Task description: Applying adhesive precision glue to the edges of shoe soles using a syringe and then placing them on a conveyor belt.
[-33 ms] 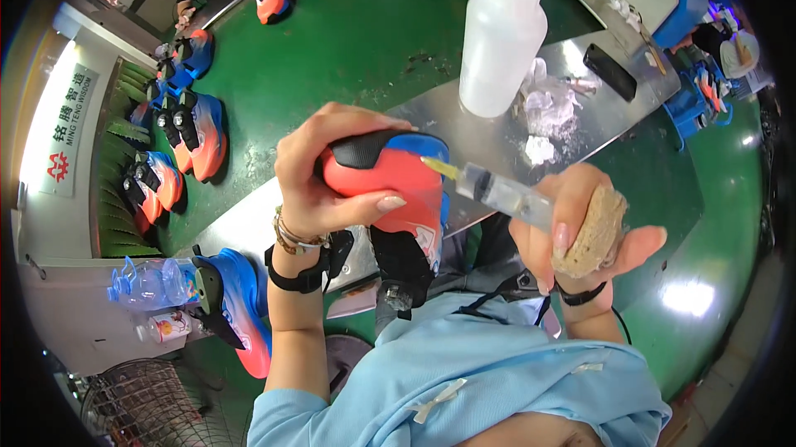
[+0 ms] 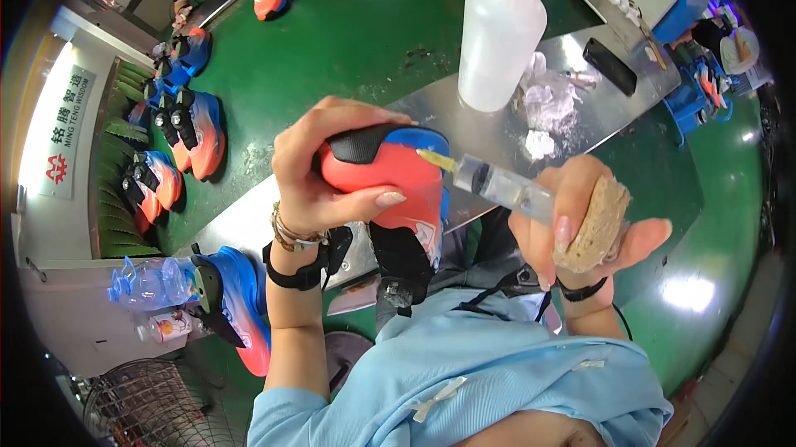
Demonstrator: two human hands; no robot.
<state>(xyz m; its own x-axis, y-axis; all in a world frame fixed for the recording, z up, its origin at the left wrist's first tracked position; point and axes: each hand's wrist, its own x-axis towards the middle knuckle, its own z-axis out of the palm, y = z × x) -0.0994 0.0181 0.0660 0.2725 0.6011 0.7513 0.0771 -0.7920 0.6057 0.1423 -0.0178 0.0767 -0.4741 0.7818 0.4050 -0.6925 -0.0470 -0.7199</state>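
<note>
My left hand (image 2: 319,169) is wrapped round the toe end of a coral, blue and black sneaker (image 2: 398,186), its black toe patch facing up. In my right hand (image 2: 564,219) is a clear syringe (image 2: 506,190) with a yellowish tip. That tip points left and meets the sneaker's edge where coral borders blue; whether it touches, I cannot tell. Against the same palm sits a rough tan block (image 2: 593,227), held behind the syringe with the thumb stretched out. The sneaker's black upper and laces hang toward me.
Beyond my hands stand a large white plastic bottle (image 2: 502,41), crumpled white wads (image 2: 549,103) and a black phone (image 2: 610,67) on a metal plate. Several matching sneakers (image 2: 197,136) line the green table's left and far edges. Clear bottles (image 2: 153,284) and another sneaker (image 2: 236,306) are at left.
The syringe tip has shifted slightly up and left along the sneaker's edge. The far bottle and sneakers appear a little higher in view. Both hands keep their holds.
</note>
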